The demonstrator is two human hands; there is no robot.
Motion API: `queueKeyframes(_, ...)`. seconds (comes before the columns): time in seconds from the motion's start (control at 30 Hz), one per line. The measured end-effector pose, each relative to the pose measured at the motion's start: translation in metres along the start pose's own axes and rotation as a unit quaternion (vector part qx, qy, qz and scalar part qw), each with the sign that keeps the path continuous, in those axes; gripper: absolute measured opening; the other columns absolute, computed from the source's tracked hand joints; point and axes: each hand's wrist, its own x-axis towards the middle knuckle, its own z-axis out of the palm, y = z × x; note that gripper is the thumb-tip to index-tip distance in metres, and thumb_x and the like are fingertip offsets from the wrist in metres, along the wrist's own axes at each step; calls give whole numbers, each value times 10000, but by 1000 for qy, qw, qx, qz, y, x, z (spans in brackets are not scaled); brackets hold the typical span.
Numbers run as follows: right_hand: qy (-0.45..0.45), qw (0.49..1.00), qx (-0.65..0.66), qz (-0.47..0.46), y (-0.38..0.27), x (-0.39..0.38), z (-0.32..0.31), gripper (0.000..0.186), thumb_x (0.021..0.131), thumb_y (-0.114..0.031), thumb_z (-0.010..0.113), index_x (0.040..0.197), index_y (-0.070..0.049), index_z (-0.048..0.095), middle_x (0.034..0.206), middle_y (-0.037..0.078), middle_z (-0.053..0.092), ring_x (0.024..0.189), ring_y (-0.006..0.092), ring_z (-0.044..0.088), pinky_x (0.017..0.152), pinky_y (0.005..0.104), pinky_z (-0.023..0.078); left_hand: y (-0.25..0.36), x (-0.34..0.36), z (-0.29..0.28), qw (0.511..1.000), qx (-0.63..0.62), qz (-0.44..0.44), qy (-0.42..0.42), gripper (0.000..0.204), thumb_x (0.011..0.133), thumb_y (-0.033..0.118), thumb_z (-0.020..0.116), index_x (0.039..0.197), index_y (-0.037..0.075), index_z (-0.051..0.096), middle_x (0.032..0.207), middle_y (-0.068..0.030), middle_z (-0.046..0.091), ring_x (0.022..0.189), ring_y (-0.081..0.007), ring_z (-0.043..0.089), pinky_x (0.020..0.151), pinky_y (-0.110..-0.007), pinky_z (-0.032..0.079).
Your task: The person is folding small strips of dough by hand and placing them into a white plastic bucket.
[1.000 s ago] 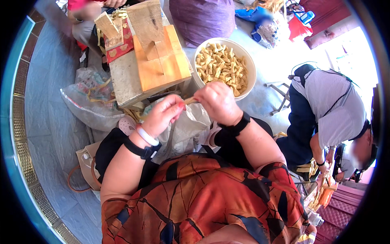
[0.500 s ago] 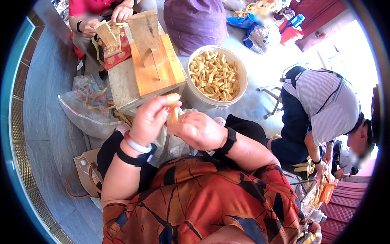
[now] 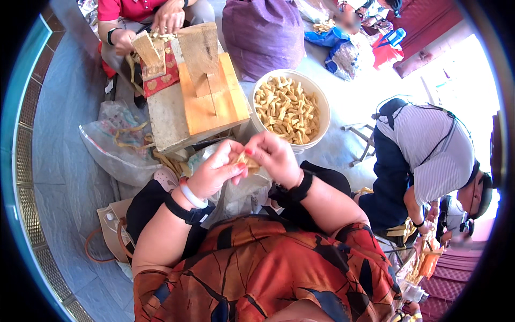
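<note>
Yellowish strip (image 3: 248, 161) looked pale and pliable | was bunched up, partly covered by fingers | its exact fold could not be made out | sat between left hand (image 3: 215, 168) and right hand (image 3: 279, 161)

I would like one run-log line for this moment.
left hand: grips tan strip | right hand: pinches same strip | white bucket, beyond hands: holds tan pieces

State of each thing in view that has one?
Left hand, pinching the tan piece.
Right hand, pinching it too.
Tan piece, bunched, partly hidden by fingers.
White bucket, uncovered, well filled with cut pieces.
Purple sack, bulging.
Clear plastic bag, slumped on the floor.
</note>
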Motion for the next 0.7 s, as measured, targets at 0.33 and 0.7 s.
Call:
queueKeyframes(0.33,-104,988,88,73,-3,5,-7,235,847,49,576,1072,-10,543,886,29,598,762,85,583,631,234,470,-6,5,2,753,563,305,152,290,778,16,664,1055,39,583,909,-90,610,848,-272,610,736,-352,485)
queueKeyframes(0.7,-90,954,-198,-208,-16,14,-8,242,751,38,644,976,-21,575,956,140,597,890,322,597,772,376,488,-26,7,-17,988,-29,102,109,218,891,136,653,1077,37,595,1102,3,559,985,-98,526,888,-245,395)
